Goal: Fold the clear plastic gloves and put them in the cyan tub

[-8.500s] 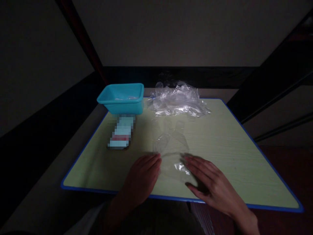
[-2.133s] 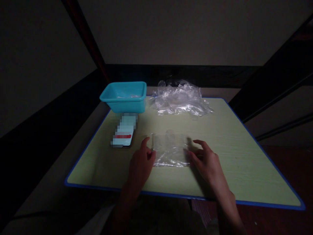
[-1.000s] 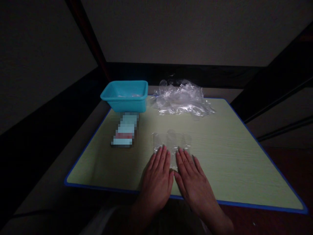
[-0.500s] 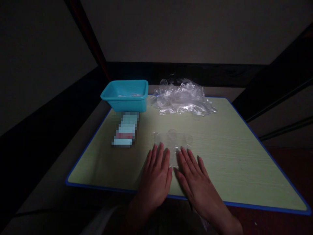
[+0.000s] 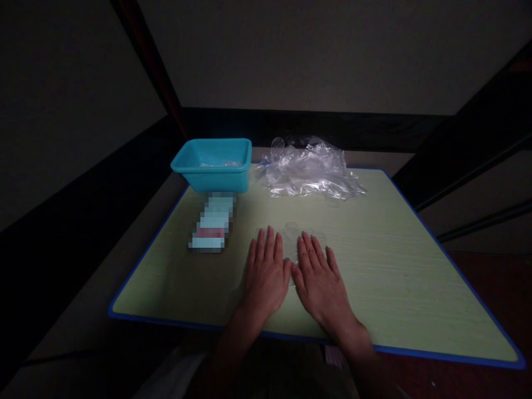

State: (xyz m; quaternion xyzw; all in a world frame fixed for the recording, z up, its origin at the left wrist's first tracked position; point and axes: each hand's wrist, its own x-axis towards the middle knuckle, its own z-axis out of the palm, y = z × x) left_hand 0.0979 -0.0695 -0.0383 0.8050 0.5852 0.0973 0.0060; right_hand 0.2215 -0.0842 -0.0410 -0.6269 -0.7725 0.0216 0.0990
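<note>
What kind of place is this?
Probably a dim room indoors, maybe at home, though I can't be sure. A blue-edged table stands close to a plain wall, and a turquoise tub sits on it.

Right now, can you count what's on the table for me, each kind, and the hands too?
Left hand and right hand: 2
Flat clear plastic under them: 1
Clear heap, too tangled to count its pieces: 1
Blue tub: 1
Phone: 1
Total, heap as one: 6
</note>
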